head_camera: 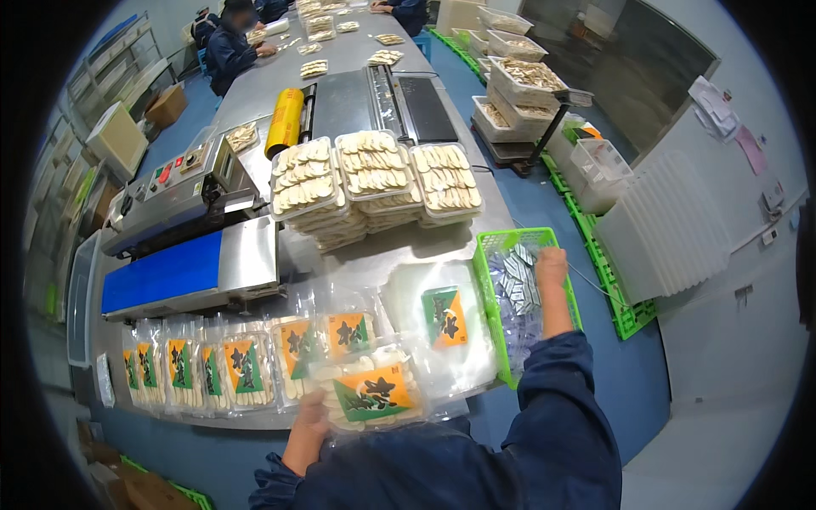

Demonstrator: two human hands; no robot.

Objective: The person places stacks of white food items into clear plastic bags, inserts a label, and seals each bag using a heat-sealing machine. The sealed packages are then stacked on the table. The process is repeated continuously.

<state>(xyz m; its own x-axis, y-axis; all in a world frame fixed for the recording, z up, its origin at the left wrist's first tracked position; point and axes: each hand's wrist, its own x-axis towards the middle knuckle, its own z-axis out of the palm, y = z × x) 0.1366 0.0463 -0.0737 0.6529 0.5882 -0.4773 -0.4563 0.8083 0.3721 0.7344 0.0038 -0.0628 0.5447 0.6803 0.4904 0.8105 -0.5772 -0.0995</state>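
My left hand (312, 413) grips the near-left edge of a clear plastic bag (376, 392), tilted over the table's front edge. Pale slices, apparently of mushroom, fill it behind an orange and green label bearing writing. At the right, my right hand (551, 264) is over the far right side of a green plastic basket (515, 237). Small silvery sachets (517, 284) lie inside; whether the fingers hold one cannot be made out. Between the hands rests a pile of flat clear bags (408, 293), with a label (445, 317) showing on top.
Several filled, labelled bags (242, 370) line the table's front left. Behind them stands a sealing machine (185, 185) with a blue conveyor belt (162, 271). Stacked trays of slices (376, 166) occupy the middle, before a film wrapper with a yellow roll (285, 121). A co-worker (233, 51) sits far left.
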